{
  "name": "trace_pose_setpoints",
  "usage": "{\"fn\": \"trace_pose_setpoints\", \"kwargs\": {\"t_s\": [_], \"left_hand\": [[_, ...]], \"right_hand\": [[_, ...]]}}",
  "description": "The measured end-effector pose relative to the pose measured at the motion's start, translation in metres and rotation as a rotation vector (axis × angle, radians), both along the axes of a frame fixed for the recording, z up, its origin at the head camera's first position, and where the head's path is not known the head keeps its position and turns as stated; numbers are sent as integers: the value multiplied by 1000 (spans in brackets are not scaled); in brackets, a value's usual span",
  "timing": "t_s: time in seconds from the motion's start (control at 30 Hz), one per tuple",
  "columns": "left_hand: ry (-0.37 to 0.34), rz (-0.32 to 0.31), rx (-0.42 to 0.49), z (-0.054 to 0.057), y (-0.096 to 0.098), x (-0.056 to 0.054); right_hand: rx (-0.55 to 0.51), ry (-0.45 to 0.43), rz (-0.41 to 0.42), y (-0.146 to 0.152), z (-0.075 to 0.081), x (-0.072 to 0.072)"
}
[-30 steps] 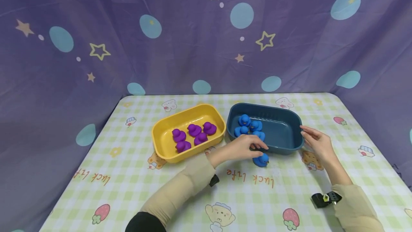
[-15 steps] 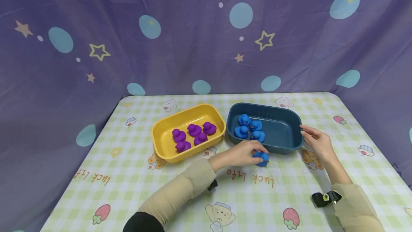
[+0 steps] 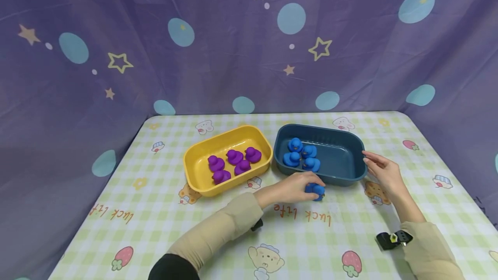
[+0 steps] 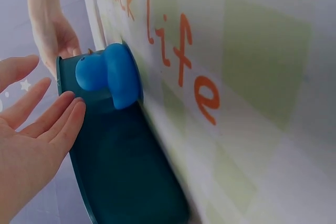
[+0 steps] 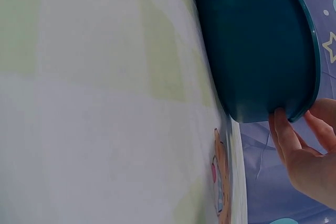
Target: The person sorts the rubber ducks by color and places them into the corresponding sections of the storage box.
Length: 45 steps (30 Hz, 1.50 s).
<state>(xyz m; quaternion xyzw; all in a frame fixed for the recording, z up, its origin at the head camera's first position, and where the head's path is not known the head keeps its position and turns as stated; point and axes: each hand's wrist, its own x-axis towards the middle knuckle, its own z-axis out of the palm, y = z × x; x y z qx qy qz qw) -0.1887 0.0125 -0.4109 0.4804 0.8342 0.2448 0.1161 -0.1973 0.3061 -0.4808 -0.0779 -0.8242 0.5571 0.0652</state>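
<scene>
In the head view my left hand [image 3: 297, 187] is at a blue rubber duck [image 3: 316, 191] on the table, thumb and fingers around its body. The left wrist view shows the left hand's fingers [image 4: 65, 116] spread and apart from the duck [image 4: 118, 74], so the two views differ. Behind the duck stands a dark teal tray [image 3: 338, 152] with several blue ducks [image 3: 295, 159] in its left half. My right hand [image 3: 387, 176] touches this tray's right end with fairly straight fingers; in the right wrist view the fingertips [image 5: 281, 116] rest against the outer wall and rim.
A yellow tray [image 3: 196, 180] holding several purple rubber ducks [image 3: 234, 157] stands left of the teal tray. A green checked cloth with printed figures covers the table [image 3: 218, 237]. A purple curtain [image 3: 233, 46] hangs behind.
In the head view, my left hand has come down from above the lone blue duck, and thumb and fingers have closed round it. The right hand stays at the tray.
</scene>
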Motion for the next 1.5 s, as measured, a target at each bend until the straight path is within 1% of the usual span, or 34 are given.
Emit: {"fn": "trace_pose_setpoints", "kwargs": {"t_s": [0.17,0.3,0.5,0.6,0.63,0.67,0.83,0.97,1.07,1.1,1.2,1.27,1.37,1.43,1.47,1.5], "left_hand": [[-11,-3,-12,-1,1,2],[-5,-5,-24,-2,2,4],[-12,-8,-43,-5,4,3],[-9,-11,-44,-8,6,2],[-5,-13,-45,-8,6,2],[-1,-13,-44,-9,7,2],[-2,-11,-49,-10,9,2],[-3,-10,-56,-11,9,1],[-14,-14,-51,-12,10,0],[-4,-24,-46,-14,9,-1],[-7,-23,-49,-14,10,-2],[0,-19,-56,-15,10,-2],[-5,-4,-67,-16,11,-1],[6,-2,-73,-17,12,-2],[9,0,-76,-16,12,-1],[12,2,-79,-16,12,-2]], "right_hand": [[6,-1,-3,0,-1,-1],[19,-5,-8,1,-3,-2],[21,-6,-5,1,-1,-1],[12,-16,-8,-2,5,3],[18,-19,0,-4,9,5],[4,-27,-10,-7,13,7],[30,-32,15,-15,32,16],[43,-33,27,-17,37,19],[29,-38,17,-17,37,18],[28,-38,14,-18,37,18],[25,-33,13,-17,36,18],[5,-33,1,-17,35,17],[22,-27,8,-17,35,18],[0,-26,-4,-18,35,17],[-1,-25,-3,-17,33,17],[18,-17,16,-16,32,16]]}}
